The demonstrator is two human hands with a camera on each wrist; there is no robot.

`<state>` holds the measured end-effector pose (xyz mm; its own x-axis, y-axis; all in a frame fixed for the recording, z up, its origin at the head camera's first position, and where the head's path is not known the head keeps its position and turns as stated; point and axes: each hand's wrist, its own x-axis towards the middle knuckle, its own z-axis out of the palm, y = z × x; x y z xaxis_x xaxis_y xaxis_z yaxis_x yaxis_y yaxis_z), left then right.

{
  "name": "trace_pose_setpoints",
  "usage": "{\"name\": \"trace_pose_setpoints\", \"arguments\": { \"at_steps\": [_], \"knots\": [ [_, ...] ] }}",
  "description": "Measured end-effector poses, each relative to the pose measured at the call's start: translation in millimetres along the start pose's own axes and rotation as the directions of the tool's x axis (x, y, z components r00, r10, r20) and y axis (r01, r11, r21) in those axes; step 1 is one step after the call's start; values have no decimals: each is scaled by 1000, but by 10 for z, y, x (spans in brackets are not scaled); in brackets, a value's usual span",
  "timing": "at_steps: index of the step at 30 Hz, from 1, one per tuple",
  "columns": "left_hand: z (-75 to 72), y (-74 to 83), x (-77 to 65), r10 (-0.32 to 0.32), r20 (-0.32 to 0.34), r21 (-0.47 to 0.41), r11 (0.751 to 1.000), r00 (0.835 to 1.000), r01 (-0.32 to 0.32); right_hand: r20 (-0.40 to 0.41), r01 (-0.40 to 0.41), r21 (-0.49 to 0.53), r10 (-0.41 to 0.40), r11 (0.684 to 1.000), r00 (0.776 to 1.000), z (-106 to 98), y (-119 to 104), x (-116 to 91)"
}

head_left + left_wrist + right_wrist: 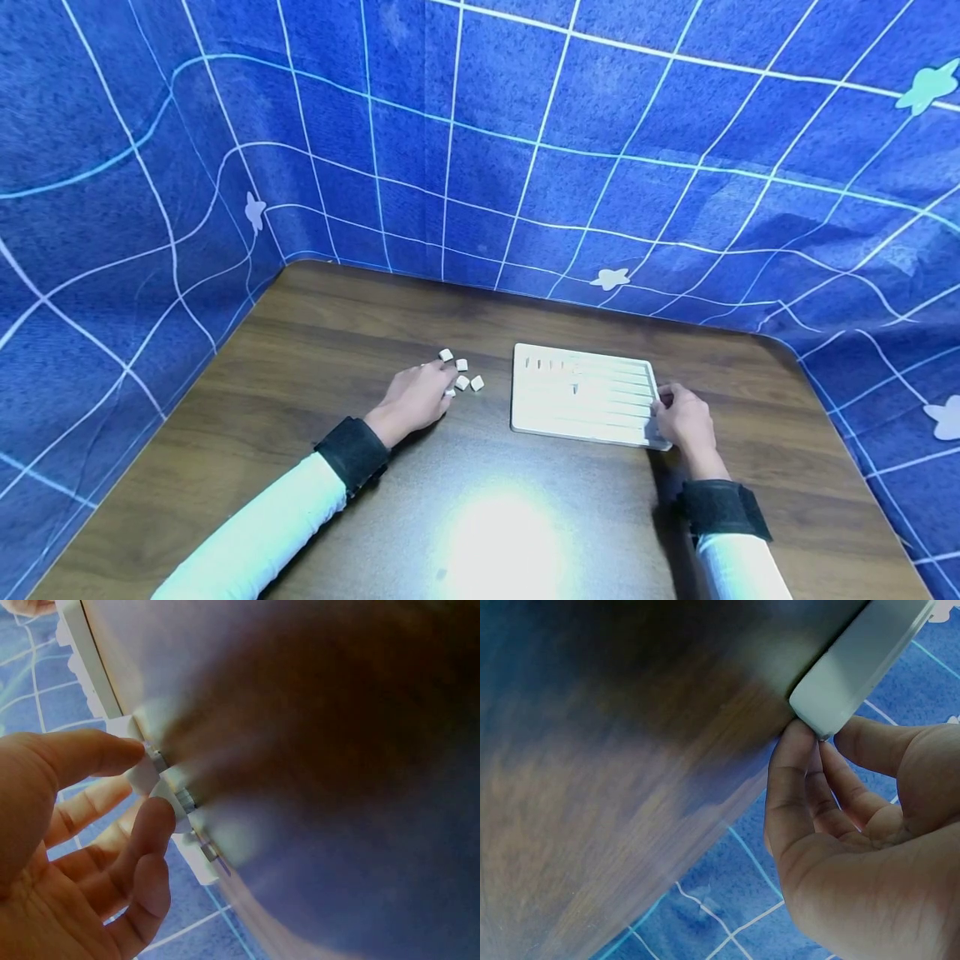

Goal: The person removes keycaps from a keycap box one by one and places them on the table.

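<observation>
While the right hand (688,421) pinches the right-hand end of the white tray (540,412) between thumb and fingers, a light, level hold looks best, so that the tray neither tilts nor slides on the tabletop (300,350); the left hand (420,396) has its thumb and a fingertip drawn nearly together, seemingly with a white cube (142,778) between them; whether that cube is lifted I cannot tell; a clean pick would, I judge, take it squarely by opposite faces and leave its neighbours undisturbed; other white cubes (477,383) lie just beside those fingers, on the tray's side yet apart from it.
</observation>
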<state>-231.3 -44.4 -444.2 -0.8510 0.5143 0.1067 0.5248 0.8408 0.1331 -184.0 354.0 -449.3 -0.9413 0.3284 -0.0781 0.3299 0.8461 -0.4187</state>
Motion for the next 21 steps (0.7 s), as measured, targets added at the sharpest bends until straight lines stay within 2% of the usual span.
{"name": "trace_pose_setpoints", "arguments": {
  "at_steps": [11,17,21],
  "knots": [
    [-12,51,24,24,-57,13,1000,998,-23,4,2,0,-2,1000,1000,-19,-15,22],
    [-58,180,109,50,-83,6,999,995,-49,11,-5,-3,5,1000,1000,-10,-6,15],
    [-101,330,206,72,-103,-14,997,992,-73,7,-2,0,2,1000,1000,2,9,8]
  ]
}}
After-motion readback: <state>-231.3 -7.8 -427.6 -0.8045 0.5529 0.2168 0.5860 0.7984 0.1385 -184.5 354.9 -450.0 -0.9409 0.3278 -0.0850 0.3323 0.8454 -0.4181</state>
